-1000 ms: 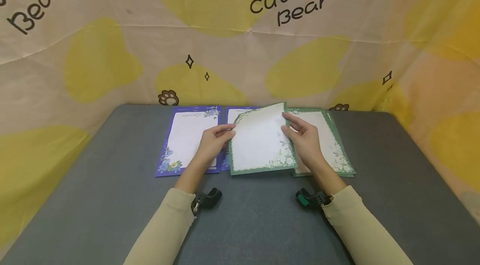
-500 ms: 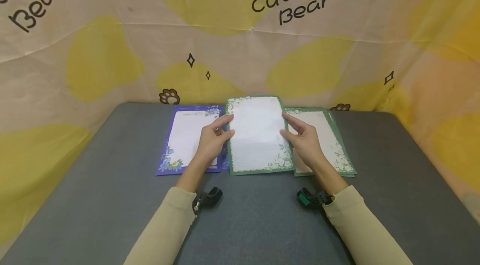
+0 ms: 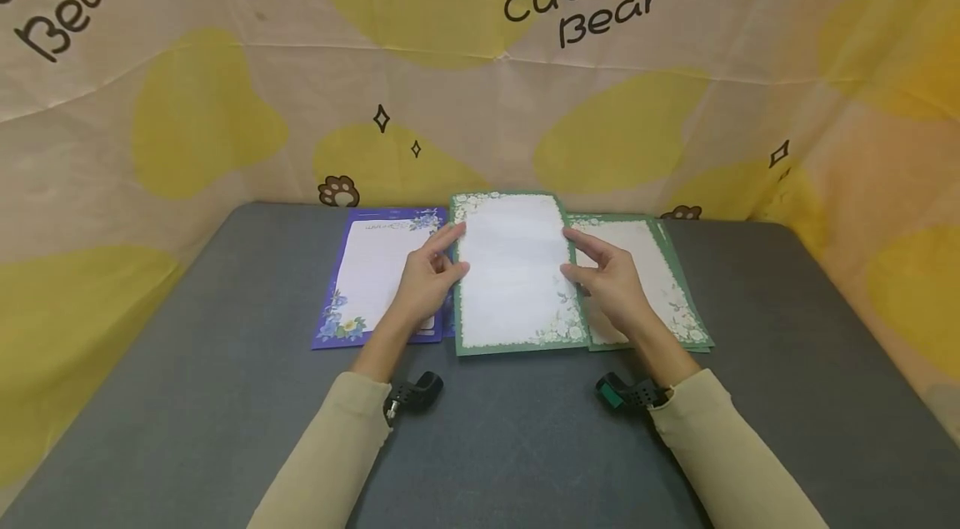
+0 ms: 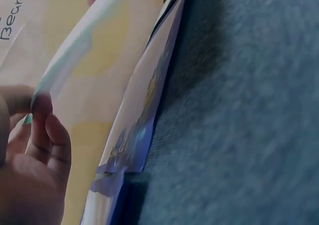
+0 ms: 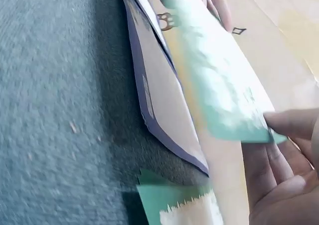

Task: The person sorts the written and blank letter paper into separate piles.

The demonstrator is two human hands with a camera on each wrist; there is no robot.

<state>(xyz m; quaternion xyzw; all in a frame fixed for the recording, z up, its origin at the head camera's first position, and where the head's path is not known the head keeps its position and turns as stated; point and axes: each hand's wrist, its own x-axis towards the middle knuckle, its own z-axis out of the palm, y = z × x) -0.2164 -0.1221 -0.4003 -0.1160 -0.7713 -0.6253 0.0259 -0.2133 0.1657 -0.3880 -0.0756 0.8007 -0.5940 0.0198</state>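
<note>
A sheet of letter paper (image 3: 513,279) with a green floral border is held up by both hands, lifted off the table in both wrist views. My left hand (image 3: 422,283) pinches its left edge between thumb and fingers; in the left wrist view, the left hand (image 4: 37,165) shows the paper edge in that pinch. On the opposite edge, my right hand (image 3: 613,286) grips the same way, thumb in front. Beneath and behind the sheet lies a purple-bordered sheet (image 5: 164,90), mostly hidden in the head view.
To the left lies another purple floral sheet (image 3: 367,271), partly under the left forearm. Several green-bordered sheets (image 3: 675,308) overlap on the right. All rest on a grey table (image 3: 517,437), with a yellow-patterned cloth (image 3: 450,96) hanging behind it.
The held sheet's tilted, bent top has straightened, and it now faces the head camera squarely. Its lower edge has come slightly nearer. The left fingers have moved up along the edge.
</note>
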